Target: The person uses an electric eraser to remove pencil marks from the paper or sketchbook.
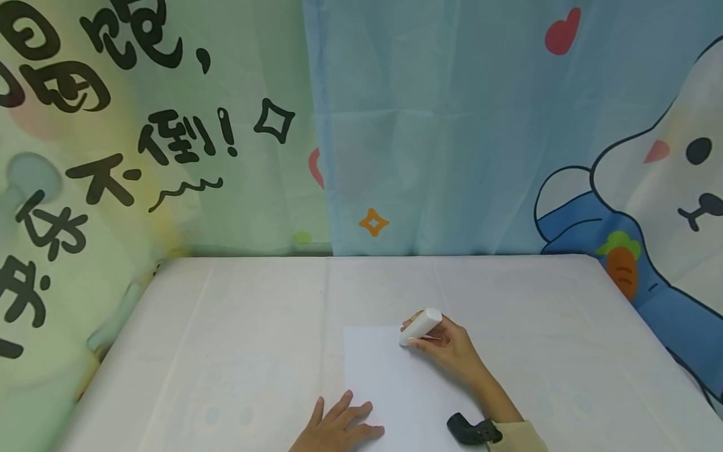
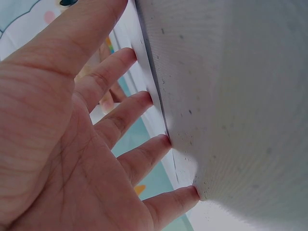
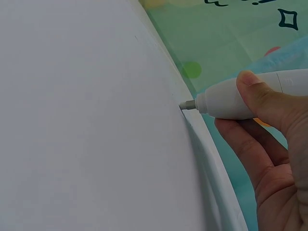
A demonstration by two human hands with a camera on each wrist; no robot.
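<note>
My right hand [image 1: 454, 353] grips a thick white electric eraser [image 1: 423, 324], tilted over the top of a white paper sheet [image 1: 375, 361]. In the right wrist view the thumb and fingers pinch the eraser's body [image 3: 226, 99], and its narrow grey tip [image 3: 187, 105] meets the paper [image 3: 96, 125] near its edge. My left hand [image 1: 339, 428] lies at the sheet's lower left with fingers spread. The left wrist view shows that hand's [image 2: 91, 144] fingertips touching the white surface, nothing held. I see no marks on the sheet in the head view.
A white cloth [image 1: 243, 326] covers the table around the paper. Behind the table hang a green curtain [image 1: 248, 201] with dark lettering and a blue curtain [image 1: 452, 157] with a cartoon animal. A black strap [image 1: 471, 430] sits at the right wrist.
</note>
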